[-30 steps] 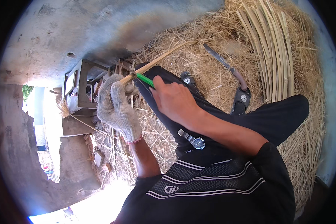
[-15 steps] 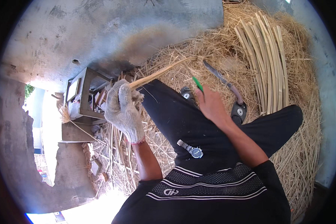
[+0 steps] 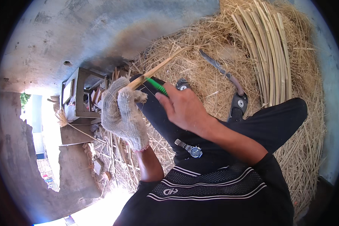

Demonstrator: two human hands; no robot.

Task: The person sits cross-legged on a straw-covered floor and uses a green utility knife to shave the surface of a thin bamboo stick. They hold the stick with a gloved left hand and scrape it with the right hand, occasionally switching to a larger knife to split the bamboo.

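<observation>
My left hand (image 3: 121,111), in a pale knitted work glove, is closed around one end of a long flat strip of split wood or bamboo (image 3: 165,62). The strip slants up and away to the right over my knee. My bare right hand (image 3: 186,109) grips a green pen-like tool (image 3: 157,86) between thumb and fingers. The tool's front end meets the strip just beyond the glove; its very tip is too small to make out. A wristwatch (image 3: 194,151) lies on my black trousers.
A curved long knife (image 3: 214,64) with a brown handle rests on the straw by my shoe (image 3: 238,103). Long split strips (image 3: 269,60) lie in a bundle at the far right. A cluttered cabinet (image 3: 79,94) stands left, by the wall (image 3: 83,34). Straw and shavings cover the floor.
My right hand has moved left with the green tool, bringing it from over the straw to the strip. The left hand keeps its hold on the strip.
</observation>
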